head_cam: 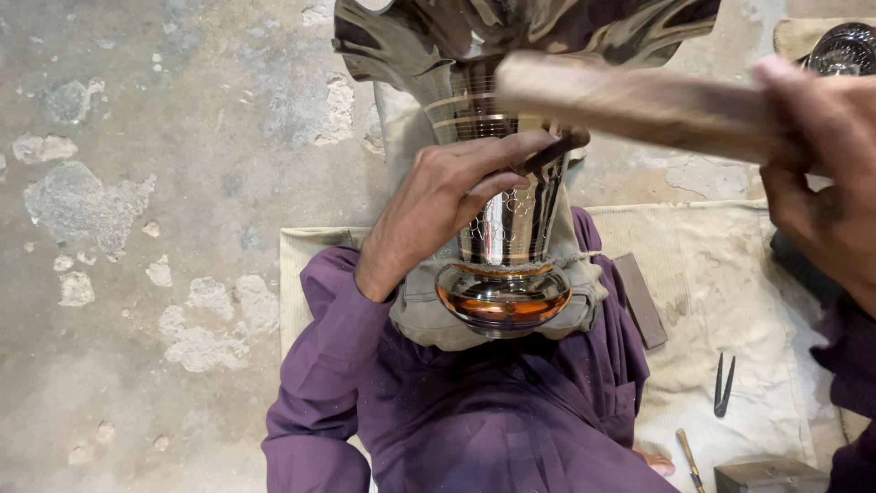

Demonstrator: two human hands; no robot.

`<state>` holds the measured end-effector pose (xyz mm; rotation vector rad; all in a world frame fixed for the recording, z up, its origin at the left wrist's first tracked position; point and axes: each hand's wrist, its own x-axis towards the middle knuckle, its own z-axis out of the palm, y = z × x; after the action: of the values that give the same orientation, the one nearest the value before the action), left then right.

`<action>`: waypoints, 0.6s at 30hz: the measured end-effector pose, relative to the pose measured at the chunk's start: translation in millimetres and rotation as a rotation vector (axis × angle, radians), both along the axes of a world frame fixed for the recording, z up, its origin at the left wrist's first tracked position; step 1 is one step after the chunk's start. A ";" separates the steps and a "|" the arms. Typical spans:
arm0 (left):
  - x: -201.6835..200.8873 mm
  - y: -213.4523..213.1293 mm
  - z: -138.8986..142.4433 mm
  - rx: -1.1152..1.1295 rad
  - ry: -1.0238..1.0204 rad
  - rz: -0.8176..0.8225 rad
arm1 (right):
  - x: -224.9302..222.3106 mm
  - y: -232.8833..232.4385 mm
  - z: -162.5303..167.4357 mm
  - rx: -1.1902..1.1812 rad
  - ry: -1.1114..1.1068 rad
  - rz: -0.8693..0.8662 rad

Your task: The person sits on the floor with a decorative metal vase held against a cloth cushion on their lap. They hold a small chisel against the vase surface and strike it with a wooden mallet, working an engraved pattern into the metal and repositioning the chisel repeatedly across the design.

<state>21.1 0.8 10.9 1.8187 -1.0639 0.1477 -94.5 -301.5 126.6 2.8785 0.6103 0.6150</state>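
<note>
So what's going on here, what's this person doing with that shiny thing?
A person in purple clothes sits on a cloth mat with a shiny metal vase resting on a padded cushion in the lap. The left hand presses a thin dark tool against the vase's patterned side. The right hand grips a wooden mallet, blurred, just above that tool. Small dividers and a dark flat bar lie on the mat.

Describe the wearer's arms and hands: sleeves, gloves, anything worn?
Both hands are bare: no gloves, rings or watch visible. The left hand comes out of a long, loose purple sleeve of plain cloth, creased, ending at the wrist. The right hand is motion-blurred; a bit of matching purple cloth shows below it.
</note>
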 end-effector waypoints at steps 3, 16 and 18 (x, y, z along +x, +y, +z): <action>-1.8 -2.2 1.6 -0.037 0.024 -0.009 | 1.0 -3.4 -3.4 0.048 0.040 -0.023; -8.6 -7.7 -25.7 -0.137 0.139 0.089 | 19.5 -25.9 -19.1 0.050 0.074 -0.029; -9.0 -9.4 -31.5 -0.193 0.115 0.095 | 23.9 -29.3 -20.3 0.202 0.201 -0.065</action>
<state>12.1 -8.6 -20.5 1.6827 -0.8534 0.1937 -70.6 -330.8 106.3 3.1629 0.5031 0.4019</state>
